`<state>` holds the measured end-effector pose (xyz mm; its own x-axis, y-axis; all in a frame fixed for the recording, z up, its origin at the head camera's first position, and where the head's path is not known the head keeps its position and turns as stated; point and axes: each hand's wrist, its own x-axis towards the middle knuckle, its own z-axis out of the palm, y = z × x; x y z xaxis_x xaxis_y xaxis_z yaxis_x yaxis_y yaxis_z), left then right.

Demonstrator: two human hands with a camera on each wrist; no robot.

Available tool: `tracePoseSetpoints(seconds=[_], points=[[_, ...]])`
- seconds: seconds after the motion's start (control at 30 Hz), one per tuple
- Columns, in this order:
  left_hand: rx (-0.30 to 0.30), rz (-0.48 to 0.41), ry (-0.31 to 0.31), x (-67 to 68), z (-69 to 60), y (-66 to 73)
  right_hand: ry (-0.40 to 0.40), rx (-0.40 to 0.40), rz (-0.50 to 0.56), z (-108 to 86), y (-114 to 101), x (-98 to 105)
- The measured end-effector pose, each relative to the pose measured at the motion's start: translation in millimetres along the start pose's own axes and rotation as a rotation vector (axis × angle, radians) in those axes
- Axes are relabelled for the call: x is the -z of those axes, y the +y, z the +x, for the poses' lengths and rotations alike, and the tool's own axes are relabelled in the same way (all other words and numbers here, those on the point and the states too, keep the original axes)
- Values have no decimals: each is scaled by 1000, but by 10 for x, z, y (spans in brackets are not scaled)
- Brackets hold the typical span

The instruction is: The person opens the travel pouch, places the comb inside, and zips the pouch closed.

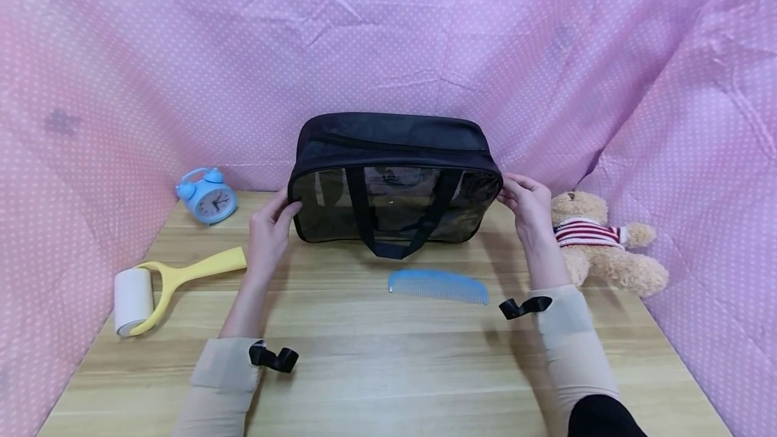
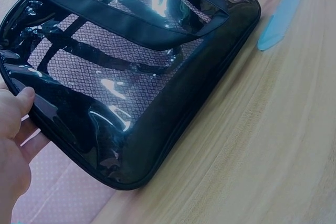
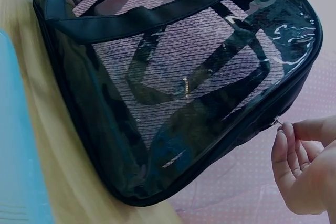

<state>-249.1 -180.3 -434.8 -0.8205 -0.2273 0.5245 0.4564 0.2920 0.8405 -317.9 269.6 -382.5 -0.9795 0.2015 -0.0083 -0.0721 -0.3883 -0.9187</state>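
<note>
A black toiletry bag with clear panels [image 1: 328,204] stands upright at the back of the table, its black strap handle [image 1: 394,249] hanging down the front. My left hand [image 1: 270,231] holds the bag's left edge, thumb on the front and fingers behind, as the left wrist view shows. At the right side, my right hand [image 1: 529,211] pinches a small metal zipper pull [image 3: 277,121] between thumb and fingertips. Through the clear panel, dark straps and pinkish mesh show inside. In front of the bag lies a blue comb [image 1: 437,284].
A blue alarm clock [image 1: 209,197] stands at the back left, with a yellow-handled lint roller [image 1: 176,278] nearer on the left. On the right sits a teddy bear [image 1: 597,248] in a striped shirt. Pink dotted cloth [image 1: 388,32] hangs around the wooden table [image 1: 364,369].
</note>
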Motion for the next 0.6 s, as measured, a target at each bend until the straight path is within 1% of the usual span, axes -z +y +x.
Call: tracePoseSetpoints(seconds=[0.13, 0.3, 0.6], points=[[1, 13, 5, -7, 6, 8, -13, 39, -6, -5, -105, -28], [-1, 9, 8, -8, 11, 7, -41, 67, -35, -14, -239, -77], [6, 39, -6, 2, -5, 18, -73, 103, -169, -22, -453, -193]])
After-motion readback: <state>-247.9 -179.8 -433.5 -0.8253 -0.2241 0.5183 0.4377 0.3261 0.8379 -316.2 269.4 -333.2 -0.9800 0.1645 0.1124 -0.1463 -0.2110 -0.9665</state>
